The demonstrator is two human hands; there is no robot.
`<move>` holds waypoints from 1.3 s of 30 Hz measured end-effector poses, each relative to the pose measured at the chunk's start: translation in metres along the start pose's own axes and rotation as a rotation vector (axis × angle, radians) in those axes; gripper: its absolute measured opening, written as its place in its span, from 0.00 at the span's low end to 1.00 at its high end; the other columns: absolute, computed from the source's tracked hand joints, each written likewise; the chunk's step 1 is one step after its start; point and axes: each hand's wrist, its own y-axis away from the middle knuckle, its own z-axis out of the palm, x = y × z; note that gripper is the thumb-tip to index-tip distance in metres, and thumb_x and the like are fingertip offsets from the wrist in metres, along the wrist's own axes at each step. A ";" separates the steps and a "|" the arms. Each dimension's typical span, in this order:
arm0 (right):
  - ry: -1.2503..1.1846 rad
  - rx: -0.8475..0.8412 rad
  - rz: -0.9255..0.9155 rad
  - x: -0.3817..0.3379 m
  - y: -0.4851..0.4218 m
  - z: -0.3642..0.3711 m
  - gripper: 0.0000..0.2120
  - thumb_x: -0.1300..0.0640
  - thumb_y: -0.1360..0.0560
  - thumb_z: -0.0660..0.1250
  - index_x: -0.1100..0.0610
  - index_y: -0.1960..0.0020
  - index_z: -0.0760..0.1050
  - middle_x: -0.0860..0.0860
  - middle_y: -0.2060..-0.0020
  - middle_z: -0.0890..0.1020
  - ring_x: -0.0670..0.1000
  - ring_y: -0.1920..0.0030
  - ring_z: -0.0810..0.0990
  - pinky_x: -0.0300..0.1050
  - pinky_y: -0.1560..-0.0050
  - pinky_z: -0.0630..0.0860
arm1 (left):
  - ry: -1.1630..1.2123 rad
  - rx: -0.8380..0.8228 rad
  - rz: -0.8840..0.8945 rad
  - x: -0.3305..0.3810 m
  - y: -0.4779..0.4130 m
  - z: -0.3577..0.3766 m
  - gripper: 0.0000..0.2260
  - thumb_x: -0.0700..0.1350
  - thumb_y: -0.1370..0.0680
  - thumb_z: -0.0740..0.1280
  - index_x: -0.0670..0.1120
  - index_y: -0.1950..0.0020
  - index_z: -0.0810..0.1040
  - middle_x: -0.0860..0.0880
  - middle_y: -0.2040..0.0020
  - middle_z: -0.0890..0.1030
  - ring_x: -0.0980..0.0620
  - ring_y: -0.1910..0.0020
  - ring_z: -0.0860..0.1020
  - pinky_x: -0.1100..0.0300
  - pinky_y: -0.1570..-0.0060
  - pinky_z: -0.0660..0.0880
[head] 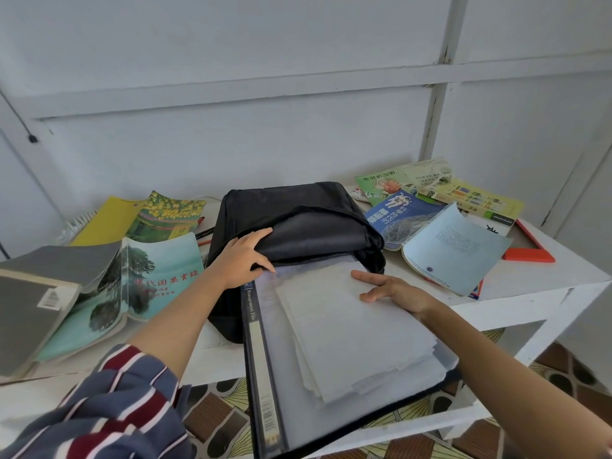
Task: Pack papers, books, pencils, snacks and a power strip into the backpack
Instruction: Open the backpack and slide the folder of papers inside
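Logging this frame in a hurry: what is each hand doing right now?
Left hand: grips the backpack flap, thumb under it.
Right hand: open, fingers flat on the papers.

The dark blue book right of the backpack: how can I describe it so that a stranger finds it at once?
Find the black backpack in the middle of the white table. On its right, books lie fanned out; the dark blue book is the nearest one, partly under a pale blue booklet. Only its cover shows a white grid dome.
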 end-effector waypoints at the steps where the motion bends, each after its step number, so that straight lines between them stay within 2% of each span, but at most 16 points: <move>1: -0.007 0.000 0.001 0.000 0.000 0.000 0.27 0.70 0.26 0.61 0.52 0.31 0.68 0.50 0.39 0.68 0.49 0.51 0.78 0.36 0.63 0.77 | -0.030 -0.014 -0.002 0.001 0.000 -0.001 0.13 0.42 0.25 0.67 0.59 0.47 0.82 0.51 0.23 0.55 0.47 0.25 0.56 0.43 0.29 0.58; 4: -0.009 -0.002 -0.003 0.000 0.001 0.000 0.27 0.70 0.26 0.61 0.52 0.31 0.68 0.50 0.40 0.69 0.48 0.52 0.78 0.35 0.65 0.77 | -0.095 -0.037 -0.001 0.003 0.000 -0.002 0.16 0.41 0.24 0.64 0.58 0.41 0.79 0.51 0.23 0.53 0.47 0.26 0.57 0.46 0.30 0.60; 9: -0.034 -0.017 0.004 -0.001 -0.002 0.000 0.26 0.70 0.27 0.62 0.51 0.32 0.70 0.50 0.39 0.70 0.51 0.50 0.79 0.38 0.62 0.78 | -0.154 -0.062 -0.036 0.003 0.002 -0.001 0.19 0.43 0.21 0.61 0.56 0.32 0.71 0.50 0.23 0.53 0.46 0.28 0.60 0.49 0.30 0.61; 14: -0.025 -0.011 -0.003 -0.004 -0.004 0.000 0.27 0.70 0.28 0.62 0.50 0.33 0.70 0.52 0.35 0.69 0.56 0.44 0.77 0.43 0.55 0.77 | 0.019 -0.082 -0.126 0.007 -0.002 -0.014 0.27 0.56 0.27 0.69 0.51 0.30 0.70 0.50 0.24 0.56 0.47 0.29 0.61 0.50 0.32 0.63; 17: -0.019 -0.009 -0.018 -0.011 -0.003 0.002 0.27 0.70 0.27 0.62 0.51 0.32 0.70 0.52 0.36 0.69 0.54 0.46 0.78 0.42 0.56 0.77 | 0.116 -0.088 -0.193 0.008 -0.006 -0.020 0.30 0.59 0.30 0.71 0.51 0.30 0.71 0.51 0.25 0.56 0.48 0.29 0.61 0.49 0.32 0.64; 20: 0.004 -0.007 -0.049 -0.021 -0.003 0.004 0.27 0.70 0.27 0.62 0.52 0.31 0.69 0.52 0.35 0.69 0.55 0.44 0.77 0.42 0.53 0.76 | 0.184 -0.087 -0.219 0.007 -0.010 -0.025 0.32 0.60 0.32 0.72 0.52 0.31 0.72 0.52 0.25 0.57 0.48 0.28 0.60 0.47 0.31 0.63; 24: -0.021 0.031 -0.062 -0.032 -0.009 0.011 0.26 0.70 0.26 0.61 0.54 0.30 0.67 0.49 0.48 0.76 0.50 0.54 0.79 0.39 0.61 0.79 | 0.204 -0.072 -0.206 0.007 -0.013 -0.031 0.34 0.61 0.34 0.74 0.52 0.31 0.72 0.52 0.26 0.58 0.49 0.28 0.60 0.48 0.30 0.62; 26: -0.055 0.043 -0.040 -0.033 -0.016 0.019 0.27 0.71 0.25 0.61 0.55 0.29 0.66 0.53 0.48 0.76 0.52 0.56 0.79 0.40 0.63 0.79 | 0.197 -0.066 -0.202 0.009 -0.014 -0.034 0.33 0.60 0.34 0.74 0.52 0.31 0.72 0.52 0.26 0.58 0.50 0.28 0.60 0.48 0.31 0.62; 28: -0.111 0.067 -0.022 -0.032 -0.027 0.029 0.28 0.72 0.26 0.60 0.57 0.28 0.64 0.59 0.42 0.76 0.55 0.55 0.79 0.44 0.59 0.79 | 0.178 -0.063 -0.185 0.011 -0.014 -0.036 0.33 0.60 0.33 0.73 0.51 0.31 0.72 0.52 0.26 0.59 0.50 0.29 0.61 0.50 0.32 0.64; 31: -0.060 0.137 -0.024 -0.035 -0.045 0.039 0.29 0.73 0.27 0.61 0.58 0.28 0.64 0.62 0.36 0.73 0.60 0.48 0.76 0.53 0.45 0.75 | 0.154 -0.063 -0.155 0.011 -0.014 -0.040 0.32 0.59 0.33 0.73 0.51 0.31 0.71 0.52 0.26 0.59 0.50 0.29 0.62 0.51 0.33 0.65; 34: 0.083 0.198 -0.054 -0.042 -0.057 0.045 0.27 0.73 0.27 0.63 0.61 0.29 0.65 0.62 0.36 0.72 0.60 0.47 0.75 0.52 0.43 0.72 | 0.121 -0.070 -0.133 0.011 -0.017 -0.045 0.33 0.59 0.32 0.73 0.50 0.30 0.70 0.51 0.26 0.59 0.49 0.29 0.62 0.49 0.33 0.65; 36: 0.211 0.211 -0.053 -0.045 -0.062 0.045 0.26 0.71 0.27 0.65 0.60 0.30 0.67 0.61 0.35 0.71 0.61 0.42 0.73 0.51 0.39 0.71 | 0.087 -0.086 -0.127 0.012 -0.018 -0.045 0.33 0.59 0.31 0.72 0.50 0.29 0.69 0.50 0.26 0.59 0.48 0.29 0.61 0.49 0.33 0.65; 39: 0.312 0.147 -0.034 -0.046 -0.064 0.039 0.26 0.69 0.27 0.66 0.58 0.30 0.67 0.59 0.34 0.70 0.61 0.38 0.72 0.54 0.34 0.69 | 0.067 -0.107 -0.128 0.010 -0.018 -0.042 0.33 0.59 0.31 0.71 0.51 0.29 0.69 0.51 0.25 0.58 0.48 0.28 0.60 0.50 0.33 0.64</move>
